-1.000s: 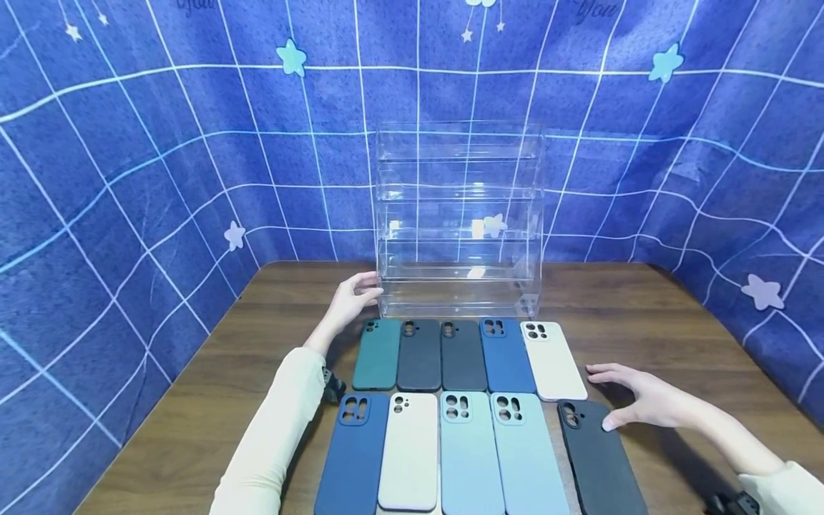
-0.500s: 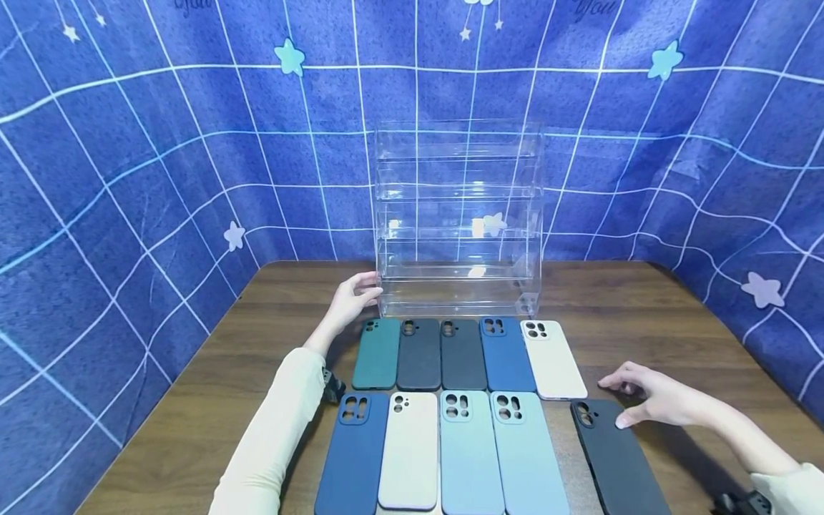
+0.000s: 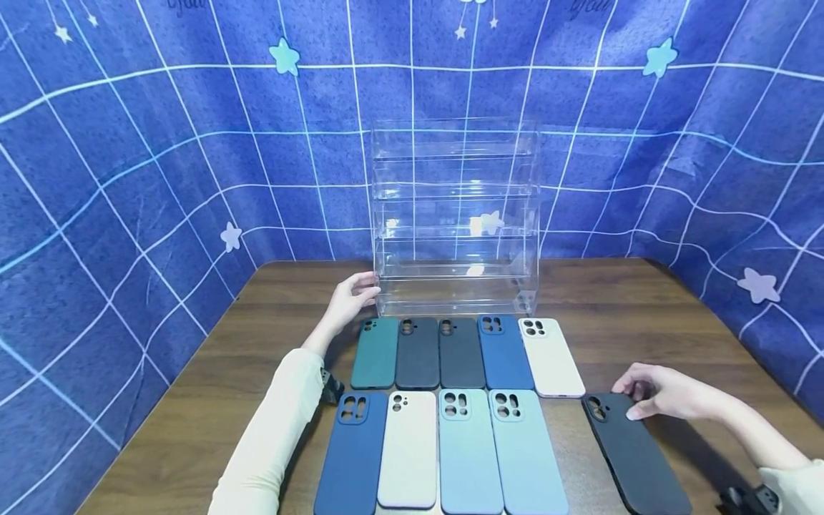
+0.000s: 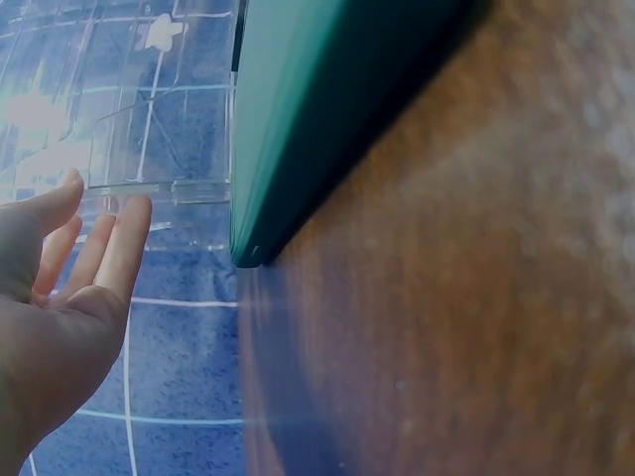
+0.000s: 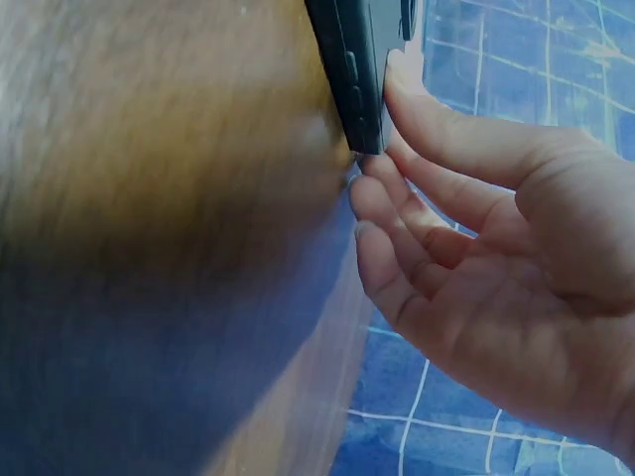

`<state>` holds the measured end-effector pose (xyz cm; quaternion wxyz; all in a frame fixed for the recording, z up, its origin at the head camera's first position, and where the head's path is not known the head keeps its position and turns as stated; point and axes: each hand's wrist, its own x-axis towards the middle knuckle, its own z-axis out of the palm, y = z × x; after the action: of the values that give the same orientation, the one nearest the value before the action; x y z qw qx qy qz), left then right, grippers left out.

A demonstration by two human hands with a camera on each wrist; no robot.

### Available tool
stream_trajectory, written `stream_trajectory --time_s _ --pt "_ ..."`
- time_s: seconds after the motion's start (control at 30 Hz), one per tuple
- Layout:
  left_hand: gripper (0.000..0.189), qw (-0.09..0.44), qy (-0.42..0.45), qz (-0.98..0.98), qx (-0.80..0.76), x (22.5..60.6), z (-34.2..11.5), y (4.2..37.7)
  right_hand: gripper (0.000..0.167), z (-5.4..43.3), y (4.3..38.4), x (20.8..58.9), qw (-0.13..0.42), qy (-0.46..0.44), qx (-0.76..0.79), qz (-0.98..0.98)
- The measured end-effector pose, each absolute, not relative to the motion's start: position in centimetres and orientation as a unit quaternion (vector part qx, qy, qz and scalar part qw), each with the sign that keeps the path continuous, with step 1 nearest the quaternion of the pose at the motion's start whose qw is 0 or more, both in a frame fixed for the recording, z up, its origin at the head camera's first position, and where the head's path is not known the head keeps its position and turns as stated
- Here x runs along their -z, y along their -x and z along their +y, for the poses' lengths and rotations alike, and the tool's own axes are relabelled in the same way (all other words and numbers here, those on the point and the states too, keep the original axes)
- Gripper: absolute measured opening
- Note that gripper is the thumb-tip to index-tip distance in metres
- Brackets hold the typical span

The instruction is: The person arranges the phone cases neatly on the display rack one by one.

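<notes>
A dark grey or black phone case (image 3: 637, 458) lies tilted at the front right of the table. My right hand (image 3: 669, 392) pinches its top corner, thumb on the back face and fingers curled at the far edge. In the right wrist view the thumb presses the face of the black phone case (image 5: 362, 69), with fingertips by its edge. At the lower left side of a clear tiered acrylic display rack (image 3: 455, 289), my left hand (image 3: 347, 300) touches the wall with extended fingers. The left wrist view shows the left hand (image 4: 74, 307) with thumb and fingers spread around the rack's edge.
Phone cases lie in two rows before the rack: green (image 3: 375, 354), black, blue and white (image 3: 552, 357) at the back, then navy (image 3: 352, 454), white and two light blue cases (image 3: 529, 454) in front. A blue patterned curtain (image 3: 161, 179) hangs behind the table.
My right hand has slid the black phone case to the right, apart from the front row, its fingers closing in on the top corner. My left hand stays at the rack's side.
</notes>
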<state>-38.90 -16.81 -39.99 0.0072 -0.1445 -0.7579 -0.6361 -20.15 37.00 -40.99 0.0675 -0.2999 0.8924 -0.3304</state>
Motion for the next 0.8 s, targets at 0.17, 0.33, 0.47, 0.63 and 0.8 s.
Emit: stream_trajectory --time_s 0.17,0.33,0.47,0.63,0.8 --pt "0.046 0.005 0.145 -0.758 0.636 39.2 -16.6 38.0 0.033 37.5 20.3 40.7 0.086 0.241 0.314 0.914" --pt "0.047 0.010 0.143 -0.761 0.633 39.0 -16.6 37.8 0.035 37.6 20.6 40.6 0.065 0.194 0.291 0.935" --pt "0.046 0.012 0.144 -0.760 0.634 39.1 -16.6 37.8 0.036 37.4 20.9 40.8 0.041 0.174 0.287 0.941" --pt "0.046 0.013 0.144 -0.764 0.629 39.0 -16.6 37.7 0.035 37.2 21.0 41.2 0.025 0.160 0.302 0.939" --pt "0.045 0.013 0.140 -0.764 0.629 39.0 -16.5 37.7 0.044 37.3 20.9 41.3 0.035 0.144 0.330 0.932"
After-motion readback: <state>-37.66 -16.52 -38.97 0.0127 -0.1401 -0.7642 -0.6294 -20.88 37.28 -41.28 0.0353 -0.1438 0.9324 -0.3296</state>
